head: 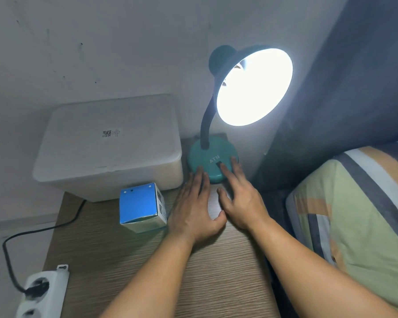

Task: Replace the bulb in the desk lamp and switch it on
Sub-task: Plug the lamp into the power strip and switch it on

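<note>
Lamp: teal gooseneck desk lamp [213,164] lit; your bulb swap looks done.
Right hand [241,200]: fingers straight, on black base switch [219,165].
Left hand [193,207]: grip apart, touching base.
Left: nothing apparent.

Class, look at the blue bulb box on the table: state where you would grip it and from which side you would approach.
Grip the blue bulb box across its two side faces, coming from above and the front. It stands upright with flat sides, the white bin blocks the rear, and the left hand lies close to its right.

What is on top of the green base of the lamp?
On the lamp base: the black gooseneck, letters "ATN", a dark switch. Fingertips of the left hand and right hand rest there, partly covering the switch.
</note>
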Demonstrator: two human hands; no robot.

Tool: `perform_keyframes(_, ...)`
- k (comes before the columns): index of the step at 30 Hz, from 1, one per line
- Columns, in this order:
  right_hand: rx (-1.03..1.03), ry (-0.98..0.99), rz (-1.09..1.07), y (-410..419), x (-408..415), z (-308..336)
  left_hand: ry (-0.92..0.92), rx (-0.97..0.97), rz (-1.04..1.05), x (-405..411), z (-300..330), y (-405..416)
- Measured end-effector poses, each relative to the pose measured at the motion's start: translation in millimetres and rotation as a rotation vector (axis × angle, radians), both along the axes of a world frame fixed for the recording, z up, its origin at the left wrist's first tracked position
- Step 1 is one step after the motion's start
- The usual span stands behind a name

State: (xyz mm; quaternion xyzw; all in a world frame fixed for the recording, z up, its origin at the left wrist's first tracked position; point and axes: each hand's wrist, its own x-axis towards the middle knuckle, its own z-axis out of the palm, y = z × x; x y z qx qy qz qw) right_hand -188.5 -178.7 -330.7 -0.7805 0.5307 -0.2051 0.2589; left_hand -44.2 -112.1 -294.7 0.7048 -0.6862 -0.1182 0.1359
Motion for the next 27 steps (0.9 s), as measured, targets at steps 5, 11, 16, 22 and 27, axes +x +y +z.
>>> perform_keyframes(5, 0.001, 0.003, -0.002, -0.6, -0.1, -0.5, 0.014, -0.013, -0.005, -0.3, 1.8, 0.0)
perform_keyframes(11, 0.021, 0.006, -0.02, -1.1, -0.5, -3.8, 0.002, -0.009, -0.024, 0.5, -0.3, -1.4)
perform_keyframes(16, 0.028, -0.003, -0.013, 0.1, -0.7, -1.9, -0.001, -0.006, -0.028, 0.6, -0.2, -1.7)
perform_keyframes(22, 0.029, -0.012, -0.01, 0.0, -0.6, 0.2, -0.008, 0.001, -0.036, 1.3, 0.0, -1.9)
perform_keyframes(27, 0.012, -0.022, -0.003, -0.9, -0.9, 0.8, -0.007, 0.006, -0.031, 0.9, 0.4, -1.9)
